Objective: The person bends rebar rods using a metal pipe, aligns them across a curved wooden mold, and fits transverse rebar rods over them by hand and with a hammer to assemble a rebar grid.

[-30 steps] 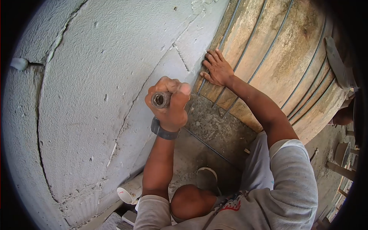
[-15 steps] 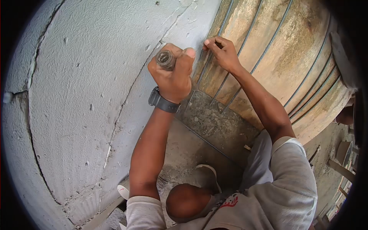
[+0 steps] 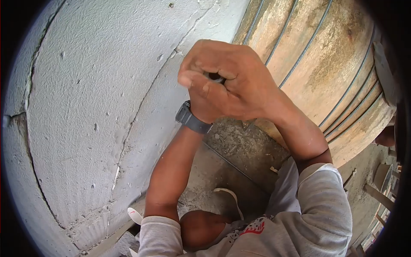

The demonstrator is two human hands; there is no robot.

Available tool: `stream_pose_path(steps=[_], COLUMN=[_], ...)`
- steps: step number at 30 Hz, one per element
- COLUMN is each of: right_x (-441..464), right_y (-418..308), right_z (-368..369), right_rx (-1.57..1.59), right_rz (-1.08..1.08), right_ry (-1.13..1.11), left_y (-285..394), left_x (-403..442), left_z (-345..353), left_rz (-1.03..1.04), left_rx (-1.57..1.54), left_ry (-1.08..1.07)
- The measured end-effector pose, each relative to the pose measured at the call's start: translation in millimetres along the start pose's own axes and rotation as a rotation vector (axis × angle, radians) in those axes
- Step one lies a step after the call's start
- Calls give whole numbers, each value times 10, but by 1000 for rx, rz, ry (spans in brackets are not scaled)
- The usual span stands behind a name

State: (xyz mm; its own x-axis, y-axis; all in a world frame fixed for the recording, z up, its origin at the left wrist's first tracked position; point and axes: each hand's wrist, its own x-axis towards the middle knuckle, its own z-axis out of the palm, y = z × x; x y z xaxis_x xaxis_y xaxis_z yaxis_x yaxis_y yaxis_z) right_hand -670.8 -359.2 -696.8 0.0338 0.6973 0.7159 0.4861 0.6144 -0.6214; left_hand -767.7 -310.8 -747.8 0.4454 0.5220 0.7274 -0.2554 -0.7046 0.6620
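Observation:
My left hand [image 3: 202, 103], with a black watch [image 3: 192, 119] on its wrist, is mostly hidden under my right hand [image 3: 244, 81]. Between them is a dark, round-ended tool handle [image 3: 217, 79]; only a bit of its hollow end shows inside the curl of my right fingers. My right hand is closed over this end, and my left is closed lower on the handle, its fingers out of sight. Both hands are between a pale wall [image 3: 98, 98] and thin ribbed steel bars [image 3: 306, 45]. Whatever the tool's far end touches is hidden.
A curved tan panel [image 3: 338, 55] stands behind the bars, with more bars [image 3: 355, 96] at its right. Below lies a rough concrete floor [image 3: 233, 137] with a thin rod [image 3: 231, 162] across it. Cracks run through the wall. Planks [image 3: 381, 195] lie at far right.
My right hand has left the bars, moved left, and closed over the top of the handle in my left hand. My left hand has shifted slightly right and down.

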Motion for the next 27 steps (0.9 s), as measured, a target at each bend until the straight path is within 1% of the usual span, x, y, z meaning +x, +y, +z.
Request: stream_pose_path(steps=[1, 2, 3, 6, 8, 9, 11, 12, 14, 15, 18, 19, 21, 22, 25, 27], right_x=[-12, 38, 120, 204, 212, 240, 175, 121, -1, -23, -71, -99, -144, -158, -193, -231], right_y=[97, 235, 374, 511, 213, 102, 14, -3, -22, -45, -187, -284, -395, -441, -515, -546], right_z=[-70, -150, -236, -365, -302, -234, -144, -129, -151, -163, -106, -47, 115, 191, 369, 442], right_rx=[-23, -42, 35, -7, -81, -110, -137, -148, -113, -128, -140, -148, -116, -117, -97, -49], right_rz=[28, 127, 150, 138, 207, 233, 206, 201, 234, 226, 173, 138, 74, 83, 115, 97], right_ry=[14, 77, 130, 7, -135, -214, -141, -109, -138, -137, -153, -165, -174, -200, -233, -199], left_y=[-176, -355, -460, -440, -212, -184, -194, -199, -223, -190, -37, 28, 98, 98, -51, -110], left_x=[97, 212, 316, 478, 319, 284, 220, 210, 152, 134, -28, -113, -323, -433, -659, -764], left_z=[78, 141, 196, 221, 93, 68, -2, -17, -32, -55, -110, -183, -355, -405, -456, -528], left_rz=[71, 136, 163, 151, -54, -55, -71, -25, 53, 10, -51, -97, 17, 71, -138, -55], left_rx=[80, 176, 237, 260, -15, -12, -1, 59, 182, 196, 207, 189, 271, 313, 122, 242], left_ry=[-44, -80, -88, -73, 43, 52, 78, 11, -128, -207, -155, -177, -169, -169, 1, 33])
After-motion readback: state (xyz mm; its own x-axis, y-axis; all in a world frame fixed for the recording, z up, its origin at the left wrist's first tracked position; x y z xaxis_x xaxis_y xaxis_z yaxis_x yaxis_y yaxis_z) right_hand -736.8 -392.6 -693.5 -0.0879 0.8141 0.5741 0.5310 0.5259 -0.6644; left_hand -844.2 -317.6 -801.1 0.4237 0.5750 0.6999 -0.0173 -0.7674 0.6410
